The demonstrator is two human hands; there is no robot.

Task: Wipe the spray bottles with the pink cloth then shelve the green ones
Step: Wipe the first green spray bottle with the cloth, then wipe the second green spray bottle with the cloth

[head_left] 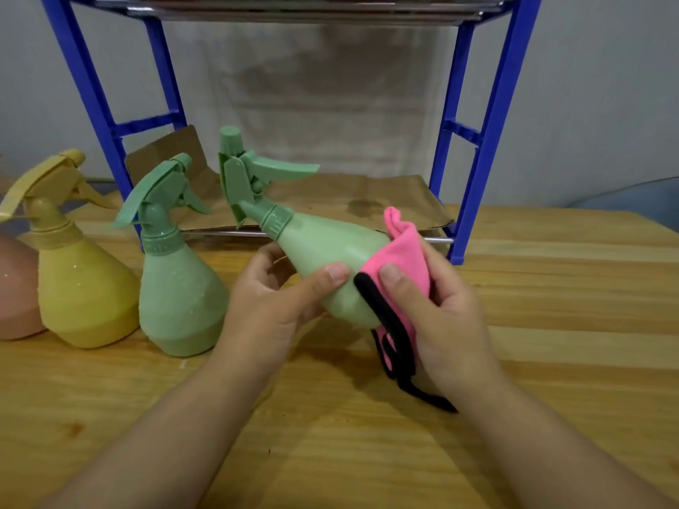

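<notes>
A green spray bottle (pixel 323 259) is held tilted above the bench (pixel 551 325), its nozzle pointing up and away toward the blue rack (pixel 488 141) behind it. The left hand (pixel 272 299) has its grip closed around the bottle's body, while the right hand (pixel 441 317) grips the pink cloth (pixel 404 262) against the bottle's base. Left of the held bottle stand a second green bottle (pixel 180 288), then a yellow bottle (pixel 81 281), and a pink bottle (pixel 14 288) at the frame's edge.
</notes>
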